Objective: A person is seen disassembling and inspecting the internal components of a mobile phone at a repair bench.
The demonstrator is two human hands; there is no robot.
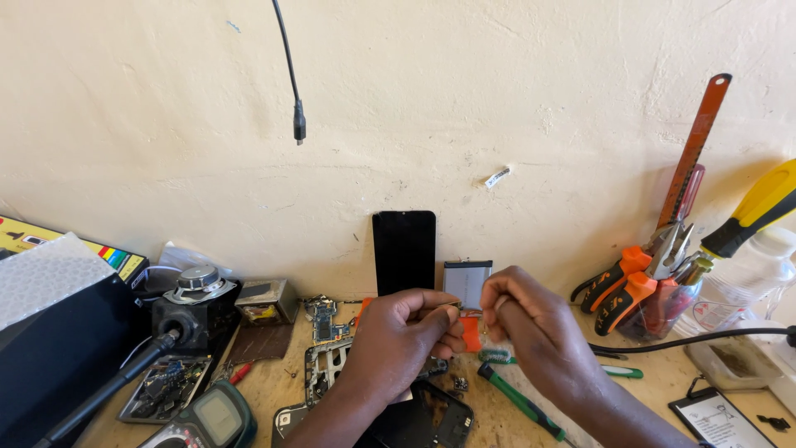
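My left hand [400, 340] and my right hand [526, 319] meet above the wooden bench, fingertips pinched together on a small metal part [458, 308] with an orange tab [471, 333] hanging below it. A black phone screen [404, 250] leans upright against the wall just behind my hands, with a grey phone battery [466, 284] beside it. Under my left wrist lies an opened black phone back [435, 419]. A green-handled screwdriver [518, 400] lies on the bench below my right hand.
A circuit board [326, 321] and phone frame [319, 369] lie left of my hands. Further left are a multimeter [211, 419], a black stand with a speaker [192, 307] and a black box [50, 340]. Orange pliers [618, 294], a yellow screwdriver [754, 211] and a clear cup [663, 319] stand right. A cable [292, 75] hangs from above.
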